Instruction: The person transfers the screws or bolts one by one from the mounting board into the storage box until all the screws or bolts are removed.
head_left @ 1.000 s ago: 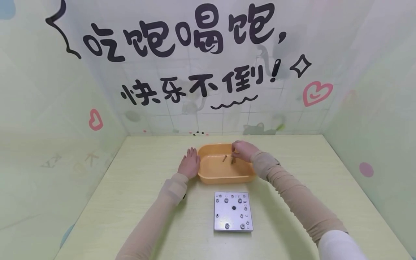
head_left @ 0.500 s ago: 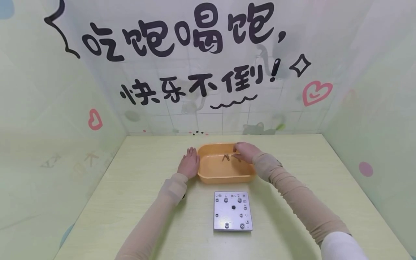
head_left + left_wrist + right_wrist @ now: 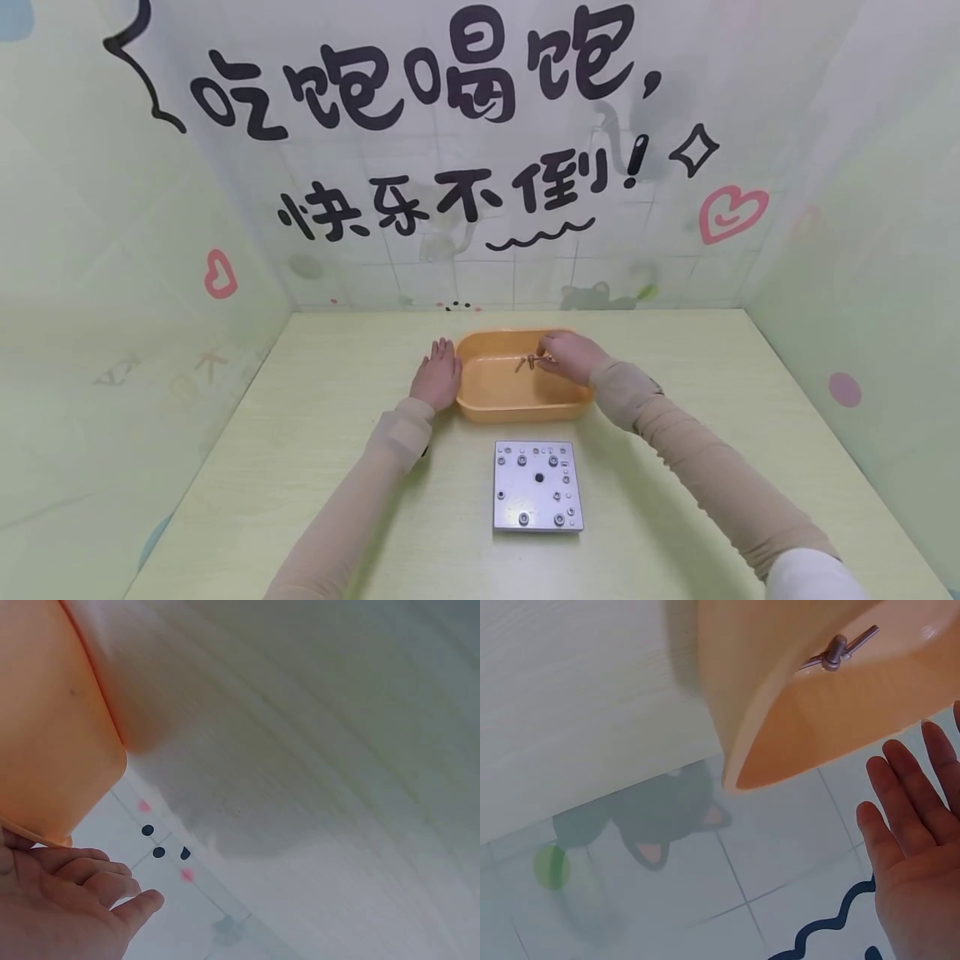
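An orange plastic tray (image 3: 487,408) stands at the back middle of the table with a few small metal screws (image 3: 531,362) inside. In the right wrist view, the screws (image 3: 835,654) lie across one another on its floor. My left hand (image 3: 437,379) rests along the tray's left side with fingers extended; in the left wrist view, the left hand (image 3: 75,900) meets the rim. Over the tray's right side, my right hand (image 3: 573,356) reaches in, fingertips beside the screws. The right wrist view shows the right hand (image 3: 922,847) with several fingers loosely straight, the thumb hidden.
A square silver metal plate (image 3: 528,492) with holes and small fittings lies in front of the tray. The pale wooden table (image 3: 360,358) ends at a back wall (image 3: 480,283) with black lettering, with side walls to left and right.
The right hand has let the bunched screws spread on the tray floor and shifted slightly right and down, staying beside them. The left hand and the metal plate have stayed put.
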`<state>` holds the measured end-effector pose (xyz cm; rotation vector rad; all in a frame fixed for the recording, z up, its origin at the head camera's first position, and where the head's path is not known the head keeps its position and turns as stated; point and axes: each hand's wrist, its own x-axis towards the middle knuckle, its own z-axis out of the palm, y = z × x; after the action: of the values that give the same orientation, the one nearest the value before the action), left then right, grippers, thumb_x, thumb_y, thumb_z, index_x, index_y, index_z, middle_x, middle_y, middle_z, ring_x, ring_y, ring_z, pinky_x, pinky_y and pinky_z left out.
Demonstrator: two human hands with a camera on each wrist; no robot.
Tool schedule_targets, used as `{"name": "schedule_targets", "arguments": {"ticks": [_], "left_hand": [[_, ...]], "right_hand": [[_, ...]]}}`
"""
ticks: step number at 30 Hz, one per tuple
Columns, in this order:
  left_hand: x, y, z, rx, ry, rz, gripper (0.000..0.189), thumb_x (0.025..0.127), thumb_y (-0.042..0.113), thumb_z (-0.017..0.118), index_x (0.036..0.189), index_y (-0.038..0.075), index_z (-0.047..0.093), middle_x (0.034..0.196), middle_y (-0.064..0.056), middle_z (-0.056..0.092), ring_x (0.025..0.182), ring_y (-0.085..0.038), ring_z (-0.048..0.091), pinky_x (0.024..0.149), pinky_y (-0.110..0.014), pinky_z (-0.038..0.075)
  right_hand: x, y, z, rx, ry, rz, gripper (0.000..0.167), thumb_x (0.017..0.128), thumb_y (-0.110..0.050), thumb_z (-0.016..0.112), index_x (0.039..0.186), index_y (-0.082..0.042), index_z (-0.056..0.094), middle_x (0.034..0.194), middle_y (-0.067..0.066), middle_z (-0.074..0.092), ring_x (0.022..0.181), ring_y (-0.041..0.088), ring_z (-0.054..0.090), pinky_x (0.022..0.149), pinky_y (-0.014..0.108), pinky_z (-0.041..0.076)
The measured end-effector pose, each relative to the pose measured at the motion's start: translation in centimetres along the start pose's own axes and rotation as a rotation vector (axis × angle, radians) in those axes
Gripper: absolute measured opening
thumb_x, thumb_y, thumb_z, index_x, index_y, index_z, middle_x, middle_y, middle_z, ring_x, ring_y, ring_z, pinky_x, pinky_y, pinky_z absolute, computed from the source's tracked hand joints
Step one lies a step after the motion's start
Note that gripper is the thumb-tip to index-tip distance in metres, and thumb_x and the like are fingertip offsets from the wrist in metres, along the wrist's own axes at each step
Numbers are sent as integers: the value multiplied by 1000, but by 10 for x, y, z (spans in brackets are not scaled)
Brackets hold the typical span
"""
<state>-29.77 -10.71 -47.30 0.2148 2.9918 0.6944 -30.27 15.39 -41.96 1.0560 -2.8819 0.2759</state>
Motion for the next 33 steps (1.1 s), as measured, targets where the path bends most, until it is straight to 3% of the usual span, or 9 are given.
{"name": "schedule_targets", "arguments": {"ticks": [4, 8, 15, 23, 33], "left_hand": [[0, 0, 0, 5, -8, -1, 56, 108, 26, 24, 152, -8, 23, 161, -25, 20, 151, -38, 16, 123, -53, 19], [0, -1, 0, 9, -2, 6, 56, 108, 26, 24, 152, -9, 23, 160, -25, 21, 151, -38, 17, 123, -53, 20], [-1, -1, -1, 7, -5, 15, 57, 108, 27, 24, 152, -9, 23, 160, -25, 20, 151, -38, 17, 123, -53, 19], [-2, 0, -1, 1, -8, 10, 57, 108, 27, 24, 152, -8, 23, 161, -25, 20, 151, -37, 15, 123, -52, 18], [-1, -1, 0, -1, -6, 7, 57, 108, 27, 24, 153, -8, 22, 161, -25, 19, 151, -37, 15, 123, -52, 17]], "right_hand": [[-7, -9, -1, -42, 98, -122, 13, 90, -12, 71, 96, -1, 70, 94, 10, 70, 88, 25, 68, 84, 36, 57], [-16, -19, 0, -62, 149, -170, 14, 89, -14, 72, 96, -3, 67, 93, 8, 69, 87, 24, 68, 80, 34, 58], [-29, -41, 0, -123, 193, -268, 16, 88, -18, 74, 96, -5, 69, 101, 7, 72, 99, 25, 68, 93, 38, 55], [-43, -67, 4, -97, 169, -312, 18, 89, -18, 73, 103, -8, 70, 118, 9, 70, 115, 26, 65, 104, 41, 51], [-60, -90, 20, -105, 183, -417, 25, 87, -21, 75, 107, -7, 68, 115, 7, 71, 111, 21, 66, 106, 40, 49]]}}
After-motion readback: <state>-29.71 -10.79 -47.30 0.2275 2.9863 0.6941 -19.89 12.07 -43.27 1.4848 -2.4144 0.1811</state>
